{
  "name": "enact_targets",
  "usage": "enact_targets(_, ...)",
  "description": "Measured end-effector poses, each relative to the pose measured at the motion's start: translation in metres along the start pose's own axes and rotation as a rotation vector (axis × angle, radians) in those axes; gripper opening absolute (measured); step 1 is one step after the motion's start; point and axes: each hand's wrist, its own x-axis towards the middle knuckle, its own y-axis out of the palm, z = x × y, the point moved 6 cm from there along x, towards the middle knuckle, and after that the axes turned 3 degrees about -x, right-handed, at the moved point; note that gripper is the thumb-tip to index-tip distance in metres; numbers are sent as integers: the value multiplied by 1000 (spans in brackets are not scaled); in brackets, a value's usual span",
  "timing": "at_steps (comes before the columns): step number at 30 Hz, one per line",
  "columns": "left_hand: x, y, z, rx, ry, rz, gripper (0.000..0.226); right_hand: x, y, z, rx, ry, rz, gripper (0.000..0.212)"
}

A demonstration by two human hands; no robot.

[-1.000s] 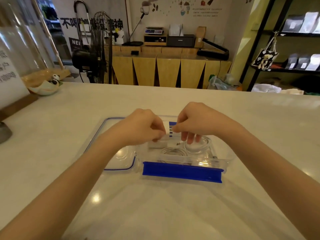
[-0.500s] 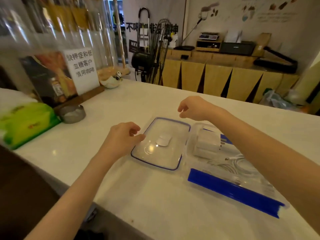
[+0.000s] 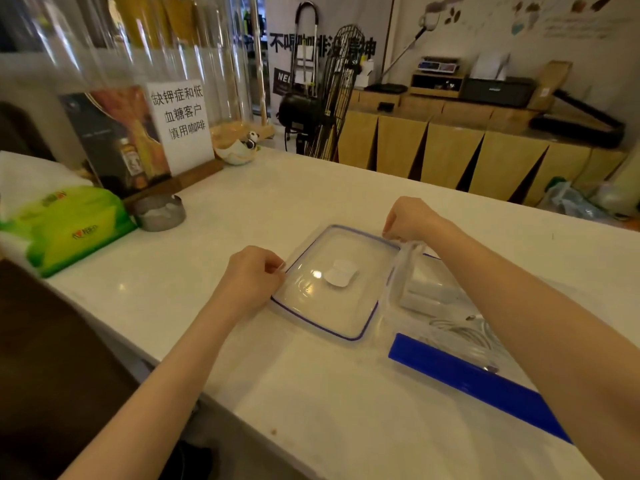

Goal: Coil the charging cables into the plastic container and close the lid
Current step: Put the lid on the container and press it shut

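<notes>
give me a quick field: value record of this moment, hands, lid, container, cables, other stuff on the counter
left hand: left hand pinches the lid's near-left edge
right hand: right hand pinches the lid's far-right corner
lid: clear lid with blue seal, on the white counter, left of the container, not yet on it
container: clear plastic container with blue clip flap, open
cables: white cables coiled inside, beside a white charger block
other: green tissue pack, metal ashtray, paper sign
</notes>
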Motion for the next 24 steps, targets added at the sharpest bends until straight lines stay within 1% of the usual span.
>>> enact_targets(1,1,-3,-1,-26,11,-16,22,-2,-6,-1,81,-2,-41,25)
enact_targets(3,4,-10,-7,-130,35,-57,21,-10,-27,-2,199,-32,-175,21)
enact_targets(4,5,-15,-11,-200,53,-86,21,-17,-39,-1,220,-64,-263,20)
enact_targets(7,7,-30,-30,-372,148,-191,17,-48,-76,3,220,-189,-596,22)
enact_targets(9,6,-36,-49,-478,221,-196,14,-72,-95,0,253,-245,-792,23)
enact_targets(10,4,-38,-59,-563,245,-177,14,-84,-102,-3,278,-259,-865,22)
enact_targets(12,-2,-44,-80,-682,309,-163,19,-104,-113,-11,318,-278,-967,21)
enact_targets(13,-6,-47,-91,-696,358,-170,20,-113,-118,-17,335,-277,-1004,20)
enact_targets(15,-16,-50,-112,-701,473,-191,19,-130,-123,-32,383,-240,-1038,18)
enact_targets(17,-27,-46,-132,-660,584,-209,15,-141,-122,-53,465,-163,-995,18)
enact_targets(18,-34,-43,-141,-603,642,-229,16,-144,-118,-66,546,-113,-952,20)
enact_targets(20,-51,-33,-160,-452,810,-268,23,-155,-110,-88,798,-36,-885,24)
enact_targets(22,-66,-21,-174,-347,984,-268,28,-175,-102,-107,1121,36,-872,26)
enact_targets(23,-71,-14,-178,-315,1048,-254,29,-186,-95,-116,1239,72,-857,26)
enact_targets(24,-77,-7,-180,-284,1106,-235,31,-196,-88,-124,1268,99,-833,25)
